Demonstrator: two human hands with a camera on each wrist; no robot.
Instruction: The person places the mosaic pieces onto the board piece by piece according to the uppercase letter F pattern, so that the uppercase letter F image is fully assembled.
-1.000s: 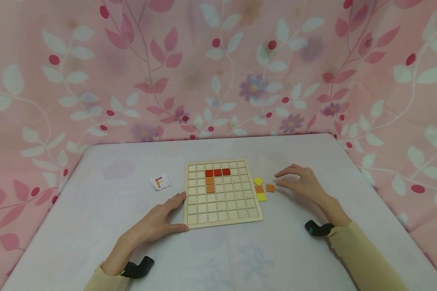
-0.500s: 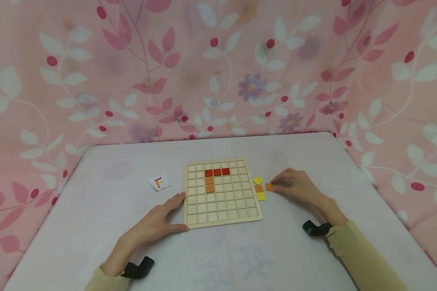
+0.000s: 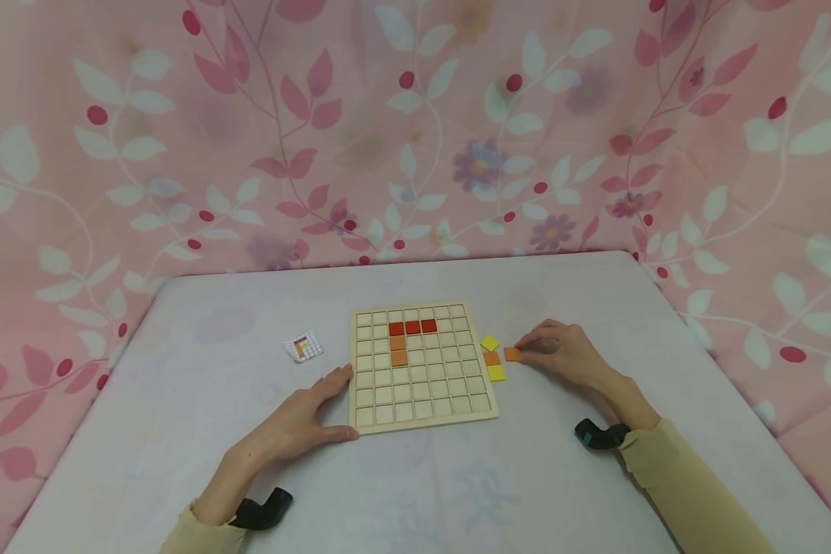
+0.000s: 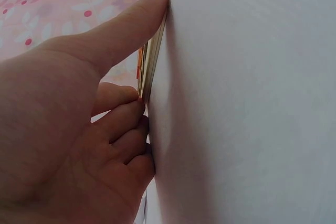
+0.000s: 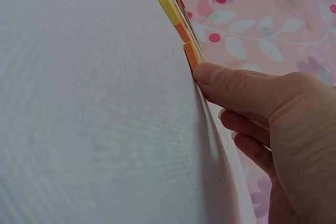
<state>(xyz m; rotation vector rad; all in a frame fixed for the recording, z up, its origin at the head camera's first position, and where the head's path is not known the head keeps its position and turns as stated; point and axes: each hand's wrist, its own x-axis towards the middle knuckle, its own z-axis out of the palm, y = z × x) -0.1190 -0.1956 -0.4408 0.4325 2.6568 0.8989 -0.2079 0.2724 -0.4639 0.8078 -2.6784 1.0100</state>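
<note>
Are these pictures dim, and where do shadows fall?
Head view: rather dim, no strong glare, printed grid card small and soft; left wrist: dim, soft shadow on the white table beside the left hand; right wrist: dim too, shadow beside the right hand.

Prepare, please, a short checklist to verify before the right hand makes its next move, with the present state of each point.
1. Right hand has the orange tile between thumb and finger: ok.
2. Left hand touches the board at its left edge: ok.
3. Orange tile fully off the table: cannot tell.
4. Low, straight path to the board: not ok; two yellow tiles and a second orange tile lie between.
5. Card uncovered, left of the board: ok.
6. Free cells on the board: ok, many are bare.
</note>
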